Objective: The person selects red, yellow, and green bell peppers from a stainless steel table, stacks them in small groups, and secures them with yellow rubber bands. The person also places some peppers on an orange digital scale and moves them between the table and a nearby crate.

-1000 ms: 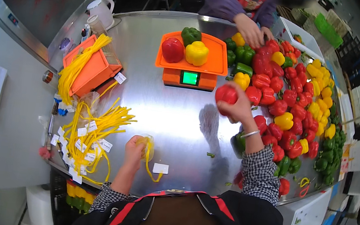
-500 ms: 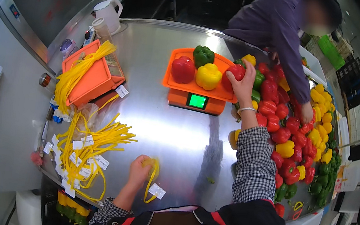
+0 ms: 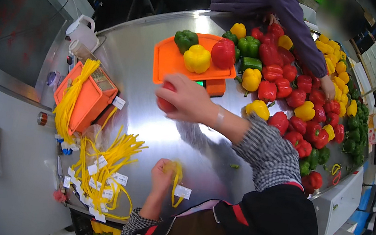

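My right hand (image 3: pixel 191 101) is closed round a red bell pepper (image 3: pixel 165 99), held up in front of the orange weighing scale (image 3: pixel 167 60). On the scale's tray sit a green bell pepper (image 3: pixel 186 40), a yellow bell pepper (image 3: pixel 197 59) and another red bell pepper (image 3: pixel 224 54). The scale's display is mostly hidden behind my right hand. Low over the near part of the table, my left hand (image 3: pixel 160 174) pinches a yellow mesh bag (image 3: pixel 177 178) with a white label (image 3: pixel 183 192) hanging from it.
Yellow mesh bags (image 3: pixel 113 160) with white labels lie at left, beside an orange bin (image 3: pixel 78 103) draped with more. A pale kettle (image 3: pixel 83 31) stands behind. Loose bell peppers (image 3: pixel 298 125) cover the table's right side, where a co-worker's hand (image 3: pixel 327 87) reaches in.
My right hand has left the tray's right side, moved left and nearer, and now holds the red pepper from the tray's left. My left hand still holds the mesh bag. The view has shifted.
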### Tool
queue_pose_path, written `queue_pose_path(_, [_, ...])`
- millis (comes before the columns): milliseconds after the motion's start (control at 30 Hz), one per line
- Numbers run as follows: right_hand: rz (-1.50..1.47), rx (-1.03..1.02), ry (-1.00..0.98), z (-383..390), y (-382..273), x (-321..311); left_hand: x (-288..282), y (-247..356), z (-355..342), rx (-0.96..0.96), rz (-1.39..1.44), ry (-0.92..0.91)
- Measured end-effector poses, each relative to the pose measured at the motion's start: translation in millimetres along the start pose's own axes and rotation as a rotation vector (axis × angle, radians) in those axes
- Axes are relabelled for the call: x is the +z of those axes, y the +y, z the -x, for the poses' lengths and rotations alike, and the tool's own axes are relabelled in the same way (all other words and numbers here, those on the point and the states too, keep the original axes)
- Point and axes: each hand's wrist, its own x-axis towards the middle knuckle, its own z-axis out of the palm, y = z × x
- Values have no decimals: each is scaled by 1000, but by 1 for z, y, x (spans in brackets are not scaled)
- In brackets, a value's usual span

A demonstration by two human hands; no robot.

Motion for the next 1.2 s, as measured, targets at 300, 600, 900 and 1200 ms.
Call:
queue_pose_path(300, [231, 565, -363, 254, 9, -37, 12, -9, 3, 68, -39, -107])
queue_pose_path(600, [-1017, 596, -275, 172, -55, -44, 62, 30, 17, 345, -129, -172])
queue_pose_path(900, [-2361, 836, 232, 177, -58, -15, 40, 24, 3, 429, -106, 35])
queue_pose_path(1200, [-1264, 975, 387, 258, -50, -10, 66, 49, 9, -97, 246, -616])
